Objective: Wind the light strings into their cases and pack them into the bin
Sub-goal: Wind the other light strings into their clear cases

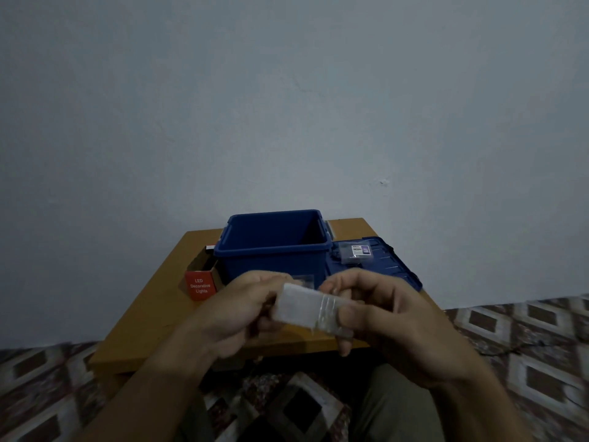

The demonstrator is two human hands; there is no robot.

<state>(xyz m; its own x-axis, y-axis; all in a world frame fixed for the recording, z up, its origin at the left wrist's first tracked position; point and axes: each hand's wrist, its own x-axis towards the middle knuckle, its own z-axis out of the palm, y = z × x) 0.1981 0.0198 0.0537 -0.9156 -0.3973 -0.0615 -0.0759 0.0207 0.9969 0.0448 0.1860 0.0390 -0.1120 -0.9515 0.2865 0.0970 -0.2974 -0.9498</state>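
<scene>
Red cardboard box [201, 286] printed "LED Decorative Lights" lies at the left of the wooden table [153, 317], just beside the open blue bin [274, 264]. Lower centre of the frame, in front of the bin and above the table's near edge, both hands hold up a pale, see-through case [298, 306]. Its long axis runs left to right across the picture, with the right end dipping a little. The left grip [242, 311] is clenched round the case's left end, fingers curled and blurred. A few turns of thin light string [325, 309] cross the case near its right end, where the right grip [382, 314] pinches it between thumb and fingers. Right of the bin lies its blue lid [395, 269], with a small clear packet [355, 251] on it.
</scene>
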